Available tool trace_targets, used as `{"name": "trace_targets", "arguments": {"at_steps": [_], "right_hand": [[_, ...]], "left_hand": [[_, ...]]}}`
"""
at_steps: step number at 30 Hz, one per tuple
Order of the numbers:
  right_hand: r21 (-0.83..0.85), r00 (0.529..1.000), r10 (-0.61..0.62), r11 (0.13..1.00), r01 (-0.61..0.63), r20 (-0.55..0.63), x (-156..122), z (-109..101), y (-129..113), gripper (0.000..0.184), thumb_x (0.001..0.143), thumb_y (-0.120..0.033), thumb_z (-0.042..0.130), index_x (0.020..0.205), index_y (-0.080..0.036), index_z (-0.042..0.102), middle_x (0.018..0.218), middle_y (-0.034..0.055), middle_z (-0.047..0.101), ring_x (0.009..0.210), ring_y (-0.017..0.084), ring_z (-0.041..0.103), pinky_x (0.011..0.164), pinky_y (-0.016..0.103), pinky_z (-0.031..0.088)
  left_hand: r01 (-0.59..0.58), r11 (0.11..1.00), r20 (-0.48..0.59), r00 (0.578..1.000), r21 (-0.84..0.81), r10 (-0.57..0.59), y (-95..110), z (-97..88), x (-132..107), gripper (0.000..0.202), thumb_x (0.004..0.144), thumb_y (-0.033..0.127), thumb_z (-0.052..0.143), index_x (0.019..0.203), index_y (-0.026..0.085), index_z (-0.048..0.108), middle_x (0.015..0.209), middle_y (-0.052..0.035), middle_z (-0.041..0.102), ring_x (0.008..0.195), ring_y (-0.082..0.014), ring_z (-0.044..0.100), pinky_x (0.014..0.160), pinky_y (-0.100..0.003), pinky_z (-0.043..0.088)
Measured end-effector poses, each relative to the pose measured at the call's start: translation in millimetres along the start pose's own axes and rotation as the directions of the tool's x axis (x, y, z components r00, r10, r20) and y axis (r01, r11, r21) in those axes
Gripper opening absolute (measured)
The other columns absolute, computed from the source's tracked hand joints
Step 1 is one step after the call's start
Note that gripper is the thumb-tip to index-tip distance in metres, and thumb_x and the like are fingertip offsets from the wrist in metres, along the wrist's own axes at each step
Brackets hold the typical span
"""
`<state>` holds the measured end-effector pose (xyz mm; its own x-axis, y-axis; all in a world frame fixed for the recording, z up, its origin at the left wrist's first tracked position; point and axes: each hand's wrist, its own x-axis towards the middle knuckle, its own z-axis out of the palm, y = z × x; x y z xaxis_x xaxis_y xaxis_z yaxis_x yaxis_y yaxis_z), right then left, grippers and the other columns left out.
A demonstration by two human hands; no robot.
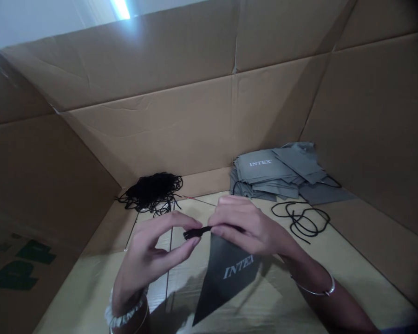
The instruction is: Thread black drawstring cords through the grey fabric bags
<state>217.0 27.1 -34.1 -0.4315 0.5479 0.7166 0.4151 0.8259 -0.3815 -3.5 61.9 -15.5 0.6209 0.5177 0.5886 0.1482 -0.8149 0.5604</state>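
Note:
My right hand (pixel 245 227) is closed, pinching the top edge of a grey INTEX fabric bag (pixel 225 273) that hangs down toward me. My left hand (pixel 153 253) pinches the black cord end (pixel 193 233) sticking out of the bag's top, thumb and forefinger pressed on it. Both hands meet in the middle, just above the cardboard floor (pixel 334 273).
A stack of grey INTEX bags (pixel 277 174) lies at the back right. A loose black cord (pixel 301 220) curls in front of it. A tangled pile of black cords (pixel 153 191) sits at the back left. Tall cardboard walls (pixel 181 116) surround everything.

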Motion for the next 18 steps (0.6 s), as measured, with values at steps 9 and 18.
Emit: {"name": "trace_targets", "arguments": {"at_steps": [9,18], "right_hand": [[-0.082,0.994,0.107,0.991,-0.109,-0.03,-3.5,-3.2,-3.3,0.016,0.097,-0.02,0.049,0.105,-0.017,0.062,0.089,0.0028,0.067,0.078,0.015,0.051,0.071,0.03,0.038],[0.016,0.95,0.276,0.96,-0.281,0.145,-1.6,-5.3,3.1,0.025,0.102,-0.029,0.042,0.088,-0.017,0.058,0.081,0.0013,0.057,0.078,0.014,0.05,0.072,0.027,0.036]], "left_hand": [[-0.093,0.948,-0.008,0.995,0.304,0.101,-9.8,1.9,2.8,0.02,0.091,0.013,0.06,0.108,0.022,0.063,0.09,0.0003,0.071,0.078,-0.0116,0.066,0.072,-0.022,0.049],[-0.053,0.953,0.139,0.99,0.298,0.012,-13.4,1.2,8.0,0.008,0.098,0.019,0.048,0.092,0.018,0.054,0.084,-0.0022,0.059,0.077,-0.0128,0.056,0.072,-0.025,0.043]]}}
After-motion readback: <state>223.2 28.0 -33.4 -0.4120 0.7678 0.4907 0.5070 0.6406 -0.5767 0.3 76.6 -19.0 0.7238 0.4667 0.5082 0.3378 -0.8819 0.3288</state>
